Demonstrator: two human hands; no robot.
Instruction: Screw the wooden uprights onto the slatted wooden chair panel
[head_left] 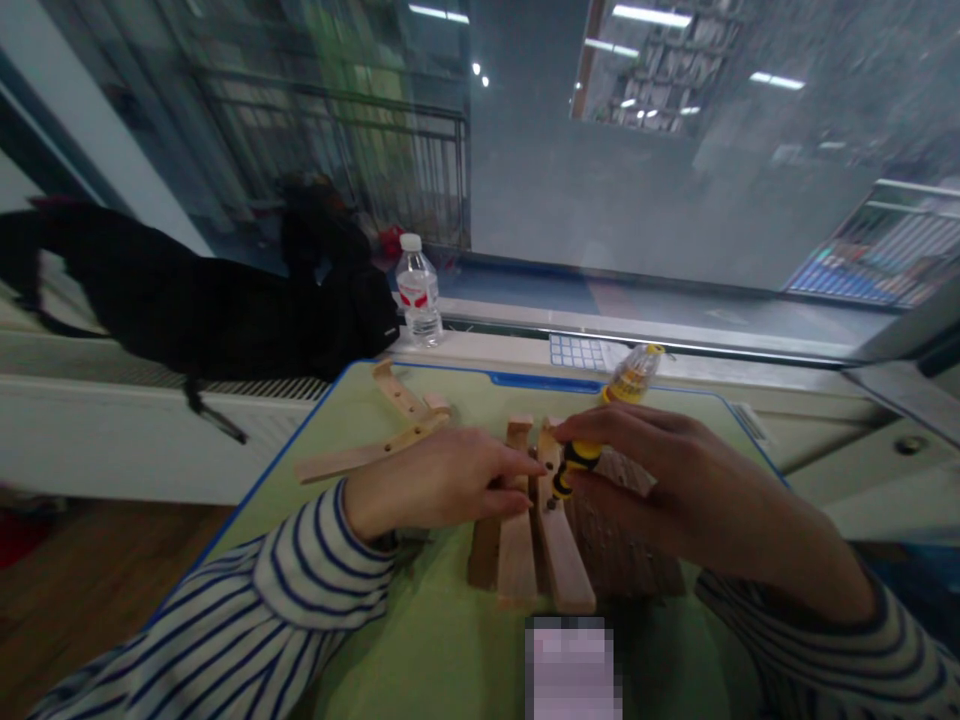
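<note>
My right hand point(675, 480) is closed around a small yellow and black screwdriver point(583, 456). Its lower end meets a dark screw or hole in the right wooden strip point(566, 560). Beside that strip lies a similar pale wooden strip point(517, 560), with a narrow gap between them. My left hand point(450, 480) reaches across the left strip, index finger and thumb stretched out and apart. The index fingertip is at the right strip's holes; the other fingers are mostly hidden. Beneath both strips is a brown wooden block point(622, 545), partly covered by my right hand.
Joined wooden pieces point(341, 462) lie at the left of the green table point(420, 640). A clear yellow-capped container point(634, 375) stands at the back. A water bottle point(420, 300) and a black bag point(247, 310) rest along the sill. A blurred pinkish rectangle point(571, 670) is in front.
</note>
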